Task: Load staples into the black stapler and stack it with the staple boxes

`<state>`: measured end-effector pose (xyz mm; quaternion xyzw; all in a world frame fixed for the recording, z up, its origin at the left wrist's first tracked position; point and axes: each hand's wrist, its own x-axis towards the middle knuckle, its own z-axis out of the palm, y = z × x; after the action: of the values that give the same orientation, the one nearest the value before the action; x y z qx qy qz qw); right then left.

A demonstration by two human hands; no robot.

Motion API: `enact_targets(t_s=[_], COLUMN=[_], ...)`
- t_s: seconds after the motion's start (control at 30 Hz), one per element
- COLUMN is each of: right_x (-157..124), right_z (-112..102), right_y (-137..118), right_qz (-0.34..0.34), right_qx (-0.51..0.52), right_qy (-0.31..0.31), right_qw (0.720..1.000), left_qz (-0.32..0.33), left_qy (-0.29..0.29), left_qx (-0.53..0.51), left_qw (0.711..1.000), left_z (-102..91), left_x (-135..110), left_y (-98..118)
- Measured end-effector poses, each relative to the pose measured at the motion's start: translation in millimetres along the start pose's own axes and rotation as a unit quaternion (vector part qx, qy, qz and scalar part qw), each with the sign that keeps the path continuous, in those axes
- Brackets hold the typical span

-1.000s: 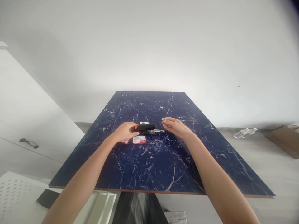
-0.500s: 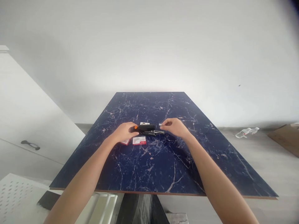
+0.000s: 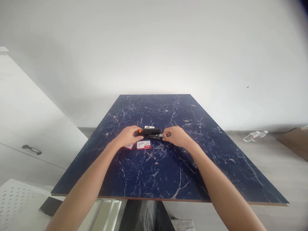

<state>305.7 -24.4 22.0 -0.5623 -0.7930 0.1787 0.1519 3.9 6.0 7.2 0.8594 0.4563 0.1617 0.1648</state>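
A black stapler (image 3: pixel 152 132) with an orange part lies on the blue marbled table, its magazine drawn out to the right. My left hand (image 3: pixel 128 135) is closed around the stapler's left end. Thumb and fingers of my right hand (image 3: pixel 176 135) pinch a small grey strip of staples (image 3: pixel 161 135) at the stapler's right end, right by the magazine; the fingers partly hide it. Just in front of the stapler sits a red and white staple box (image 3: pixel 143 145). A second red box (image 3: pixel 130 146) shows partly beneath my left wrist.
A white card or pack (image 3: pixel 149 127) lies behind the stapler. The table (image 3: pixel 154 179) has a wall behind it. At left stands a white cabinet (image 3: pixel 29 106); on the floor at right are clear plastic bottles (image 3: pixel 255 135) and a cardboard box (image 3: pixel 295 141).
My right hand has moved left and slightly down with the strip of staples, from beside the stapler to its open magazine. My left hand stays on the stapler.
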Motion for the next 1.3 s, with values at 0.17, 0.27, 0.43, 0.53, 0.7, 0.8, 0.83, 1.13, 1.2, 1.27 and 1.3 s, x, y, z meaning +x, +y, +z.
enact_targets(t_s=[0.17,0.27,0.43,0.53,0.7,0.8,0.83,1.13,1.2,1.27,1.3], right_x=[-3,-4,-3,-2,3,5,6,9,9,9,8], right_z=[-7,-7,-10,-13,-4,2,3,4,6,7,7], right_y=[2,3,13,23,27,26,26,24,20,20,20], right_qz=[0.002,-0.006,0.001,0.001,-0.017,-0.026,-0.025,0.055,0.047,0.04,0.038], right_qx=[-0.017,-0.004,0.021,0.003,-0.017,-0.039,-0.045,0.182,0.206,0.199,0.193], right_qy=[0.0,-0.007,-0.003,-0.029,-0.063,-0.034,-0.028,0.035,0.037,0.041,0.041], right_qw=[1.0,1.0,1.0,1.0,0.998,0.998,0.998,0.981,0.977,0.978,0.98], left_qz=[-0.002,-0.003,-0.008,-0.027,-0.055,-0.053,-0.053,-0.013,-0.003,0.001,0.002], left_qy=[-0.001,-0.005,-0.007,-0.024,-0.045,-0.041,-0.039,0.013,0.019,0.018,0.019], left_qx=[0.005,0.004,-0.004,-0.029,-0.058,-0.061,-0.061,-0.024,-0.019,-0.011,-0.006], left_qw=[1.0,1.0,1.0,0.999,0.996,0.996,0.996,1.0,1.0,1.0,1.0], left_z=[-0.2,-0.3,-2.5,-8.2,-18.2,-19.7,-19.5,-5.4,-1.8,0.3,0.8], left_x=[0,0,0,-1,-5,-5,-5,-1,0,1,1], left_y=[1,2,0,-5,-11,-13,-13,-3,0,1,1])
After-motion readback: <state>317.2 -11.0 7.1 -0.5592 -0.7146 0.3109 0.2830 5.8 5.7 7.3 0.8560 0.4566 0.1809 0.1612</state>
